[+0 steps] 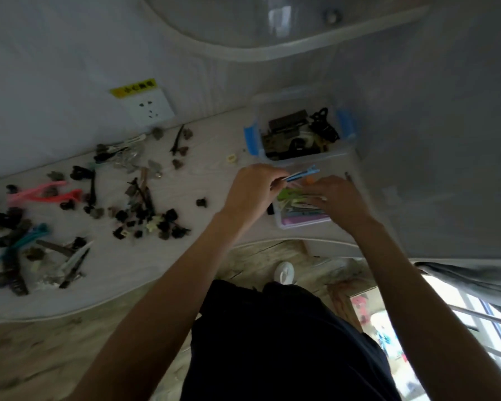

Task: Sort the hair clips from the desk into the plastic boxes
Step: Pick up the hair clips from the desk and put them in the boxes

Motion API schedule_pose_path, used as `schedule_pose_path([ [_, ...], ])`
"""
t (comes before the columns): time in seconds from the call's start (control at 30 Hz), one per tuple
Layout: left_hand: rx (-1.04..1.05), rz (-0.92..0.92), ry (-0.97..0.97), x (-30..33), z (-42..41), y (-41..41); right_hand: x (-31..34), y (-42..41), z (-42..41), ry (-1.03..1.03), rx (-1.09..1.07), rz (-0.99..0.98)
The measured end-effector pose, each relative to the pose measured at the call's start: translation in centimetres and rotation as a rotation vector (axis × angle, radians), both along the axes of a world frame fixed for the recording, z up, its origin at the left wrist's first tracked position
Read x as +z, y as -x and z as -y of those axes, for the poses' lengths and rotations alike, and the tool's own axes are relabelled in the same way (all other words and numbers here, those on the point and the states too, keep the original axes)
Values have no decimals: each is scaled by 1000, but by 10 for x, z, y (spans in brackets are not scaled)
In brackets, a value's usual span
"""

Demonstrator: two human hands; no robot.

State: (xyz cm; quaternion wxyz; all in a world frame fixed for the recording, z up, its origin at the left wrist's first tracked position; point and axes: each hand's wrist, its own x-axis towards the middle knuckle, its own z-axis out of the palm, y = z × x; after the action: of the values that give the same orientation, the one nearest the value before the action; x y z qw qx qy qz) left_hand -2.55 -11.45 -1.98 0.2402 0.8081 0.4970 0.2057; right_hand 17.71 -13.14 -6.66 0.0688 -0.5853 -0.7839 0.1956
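**A:** Where are the hands, and what are they holding?

**B:** The left hand [253, 183] pinches a long blue clip [302, 173] between curled fingers, its tip pointing right, over the near plastic box [281, 224]. The right hand [334, 196] reaches into that same box, resting on the coloured clips inside; motion blur hides whether its fingers grip one or only press down.

**B:** What's in that box?

**A:** Long flat clips, green, pink and purple. Just beyond it, touching or nearly so, stands a second clear box with blue latches [346, 123], holding dark claw-style clips.

**A:** And the rest of the desk?

**B:** Most clips are unsorted. A scatter of small dark claw clips [145, 215] lies well to the left of the boxes, with two pink clips [45, 193] further left and teal and white long clips [75, 256] nearer the desk edge [156, 282]. A wall socket [148, 107] sits behind the pile.

**A:** What could go wrong?

**B:** By my judgement, both hands crowd one small box beside the desk's front edge; a nudge could push it off onto the floor. The blue clip is held only at one end, so it could slip and fall outside the box.
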Motion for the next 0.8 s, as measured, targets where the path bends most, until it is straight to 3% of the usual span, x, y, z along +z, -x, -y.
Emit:
schedule_pose_path([
  [0.1,1,-120,59,-7,-6,-42,-4,-24,5,-94,-28,-94],
  [0.27,-27,-361,130,-43,-2,-69,-11,-41,25,-245,-141,-11],
  [0.4,63,-163,-85,-48,13,-56,-6,-26,31,-345,-184,-122],
  [0.53,349,30,-284,-39,41,1,0,16,27,-373,-128,-248],
  [0.7,821,-5,-5,-56,88,111,-2,106,21,-211,180,-278],
  [0.8,974,-104,213,-71,112,176,-15,162,20,-279,320,-192],
])
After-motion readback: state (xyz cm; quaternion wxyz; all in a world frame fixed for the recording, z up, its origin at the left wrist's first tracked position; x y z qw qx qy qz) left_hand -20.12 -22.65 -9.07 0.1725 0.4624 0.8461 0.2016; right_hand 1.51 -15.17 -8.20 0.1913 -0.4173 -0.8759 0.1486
